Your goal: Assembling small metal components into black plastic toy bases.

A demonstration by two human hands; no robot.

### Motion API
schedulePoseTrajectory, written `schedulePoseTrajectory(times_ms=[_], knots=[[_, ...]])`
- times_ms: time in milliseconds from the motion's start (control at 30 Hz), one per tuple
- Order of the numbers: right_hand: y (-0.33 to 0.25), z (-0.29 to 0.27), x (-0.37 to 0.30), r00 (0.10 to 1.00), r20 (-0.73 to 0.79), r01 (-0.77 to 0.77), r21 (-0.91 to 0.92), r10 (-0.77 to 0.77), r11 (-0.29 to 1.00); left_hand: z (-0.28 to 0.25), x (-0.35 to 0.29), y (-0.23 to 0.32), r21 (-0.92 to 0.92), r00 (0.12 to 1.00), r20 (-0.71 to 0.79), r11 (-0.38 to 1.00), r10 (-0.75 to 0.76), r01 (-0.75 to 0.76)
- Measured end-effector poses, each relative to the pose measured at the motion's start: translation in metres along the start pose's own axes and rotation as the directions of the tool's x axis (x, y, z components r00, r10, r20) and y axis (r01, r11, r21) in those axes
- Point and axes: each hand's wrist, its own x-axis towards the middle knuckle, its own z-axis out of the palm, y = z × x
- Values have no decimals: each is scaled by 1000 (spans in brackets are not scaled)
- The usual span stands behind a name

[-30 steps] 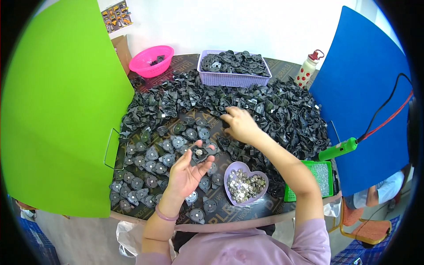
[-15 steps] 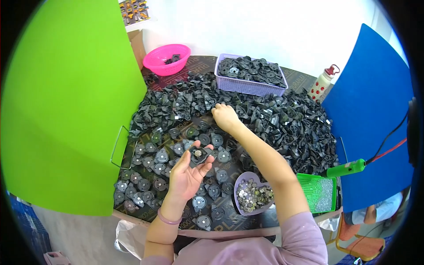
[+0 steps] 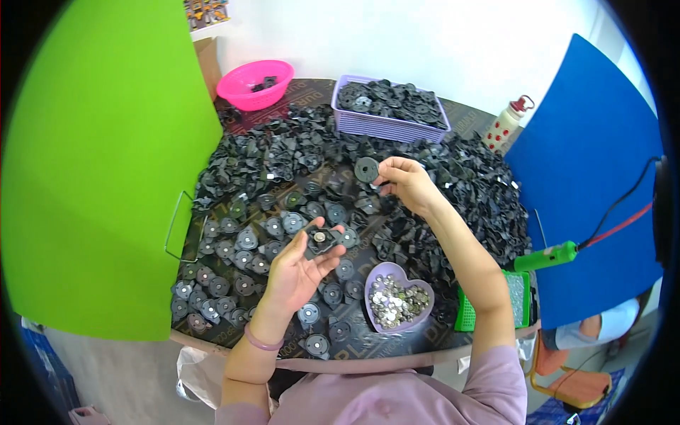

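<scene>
My left hand [image 3: 292, 276], palm up, holds a black plastic housing [image 3: 331, 245] with a small round metal piece [image 3: 319, 237] at its middle. Up and to the right, my right hand [image 3: 411, 188] pinches the edge of a round black disc [image 3: 360, 176] with a hole in its centre. The disc is held apart from the housing, over the front of a wide heap of loose black plastic parts [image 3: 453, 216]. Below and left of my hands lie many round grey-and-black units [image 3: 246, 239]. A heart-shaped purple bowl [image 3: 369, 301] of small round metal pieces [image 3: 400, 301] stands near the table's front edge.
Behind the heap are a purple basket [image 3: 389, 130] full of black discs, a pink basket [image 3: 241, 98] and a bottle [image 3: 503, 129]. A green panel [image 3: 106, 177] and a blue panel [image 3: 588, 184] flank the table. A green power screwdriver [image 3: 545, 256] hangs above a green tray [image 3: 465, 313].
My right hand has drawn back from the heap toward the right, and a round black disc now shows in its fingers. My left hand still holds the housing in about the same place.
</scene>
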Motion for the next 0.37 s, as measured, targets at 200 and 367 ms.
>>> schedulePoseTrajectory(times_ms=[200,367], knots=[[-14,-10,-96,984,167,14,303,-68,953,3,-1,-9,-50,992,74,993,-100,104],[-17,-27,-202,981,78,148,312,-180,939,1,4,-16,-70,988,64,987,-139,143]])
